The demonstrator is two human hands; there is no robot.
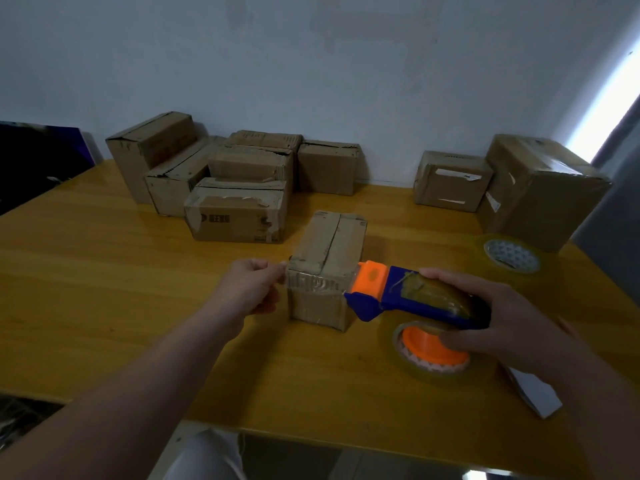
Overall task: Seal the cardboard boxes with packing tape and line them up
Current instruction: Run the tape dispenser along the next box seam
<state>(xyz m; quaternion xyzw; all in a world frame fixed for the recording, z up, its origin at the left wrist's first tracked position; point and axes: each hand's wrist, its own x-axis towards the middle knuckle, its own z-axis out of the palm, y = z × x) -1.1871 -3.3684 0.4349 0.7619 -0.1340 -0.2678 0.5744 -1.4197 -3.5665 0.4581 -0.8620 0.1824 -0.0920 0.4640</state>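
left grip [254,289] pinching tape end [282,268] at box [329,244] near-left corner, right grip [498,317] clenched round dispenser [398,296] at its right edge, on bench [104,271].

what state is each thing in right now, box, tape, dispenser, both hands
middle box: flaps down, tape strip across its near face
left hand: pinches the strip's end at the box's left edge
right hand: grips the tape dispenser
tape dispenser: orange head at the box's right edge
spare tape roll: lying flat, untouched
back boxes: clustered by the wall, not lined up
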